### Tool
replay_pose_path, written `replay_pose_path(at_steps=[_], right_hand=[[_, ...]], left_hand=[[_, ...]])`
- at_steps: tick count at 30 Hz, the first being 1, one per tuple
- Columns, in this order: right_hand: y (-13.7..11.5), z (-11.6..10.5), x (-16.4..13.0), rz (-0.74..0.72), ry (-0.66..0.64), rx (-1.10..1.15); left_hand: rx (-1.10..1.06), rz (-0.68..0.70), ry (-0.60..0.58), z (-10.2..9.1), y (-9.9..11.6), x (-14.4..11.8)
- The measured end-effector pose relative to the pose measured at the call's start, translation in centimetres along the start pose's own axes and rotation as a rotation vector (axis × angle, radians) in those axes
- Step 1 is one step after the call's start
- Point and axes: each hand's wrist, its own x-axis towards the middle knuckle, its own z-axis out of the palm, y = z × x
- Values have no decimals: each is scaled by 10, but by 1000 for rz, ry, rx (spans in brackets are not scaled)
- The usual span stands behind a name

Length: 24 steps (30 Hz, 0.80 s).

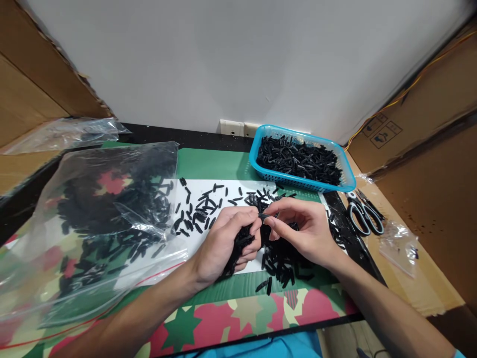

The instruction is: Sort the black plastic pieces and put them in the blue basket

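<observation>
My left hand (pixel 231 238) is curled round a bunch of small black strips (pixel 240 248), whose exact kind I cannot make out. Between its thumb and forefinger is one end of a single black strip (pixel 263 216). The thumb and fingers of my right hand (pixel 301 223) pinch the other end of that strip. Beneath and beside both hands, a loose heap of similar strips (pixel 281 263) covers part of the green mat (pixel 216 161). More strips lie scattered on a white sheet (pixel 234 186) beyond my left hand.
A blue plastic basket (pixel 257 171) full of black strips stands at the back right. Scissors (pixel 363 216) and a small clear bag (pixel 398 246) lie on cardboard at the right. A large clear zip bag (pixel 122 199) with black strips covers the left. Cardboard boxes (pixel 428 144) flank the table.
</observation>
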Motion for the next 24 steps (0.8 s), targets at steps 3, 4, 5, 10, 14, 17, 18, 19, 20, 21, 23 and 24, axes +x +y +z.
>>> replay_pose_path(at_steps=[3, 4, 5, 10, 14, 17, 18, 19, 20, 21, 23, 24], right_hand=[[1, 0, 0, -2, 5, -8], [1, 0, 0, -4, 6, -12], [0, 0, 0, -8, 5, -19], [-1, -2, 1, -148, 3, -268], [5, -18, 5, -454, 98, -749], [12, -42, 13, -538, 397, -993], [14, -50, 16, -499, 516, -1072], [16, -58, 19, -442, 615, -1159], [17, -63, 22, -387, 676, -1226], [17, -66, 24, -355, 709, -1254], [16, -65, 25, -367, 674, -1170], [15, -60, 24, -392, 613, -1071]], left_hand=[[11, -5, -2, -1, -1, 0], [17, -8, 0, -1, -1, -1], [23, -9, 2, -1, -1, -1], [27, -18, -3, -1, -1, -1], [51, -29, -2, -1, -1, -1], [46, -40, 14, -1, -1, -1], [44, -43, 19, -1, -1, -1], [42, -50, 23, -1, -1, -1], [39, -62, 25, -1, 0, -1], [35, -79, 25, -1, 0, -1], [22, -113, 33, -1, -1, -1], [17, -127, 43, -1, -1, -1]])
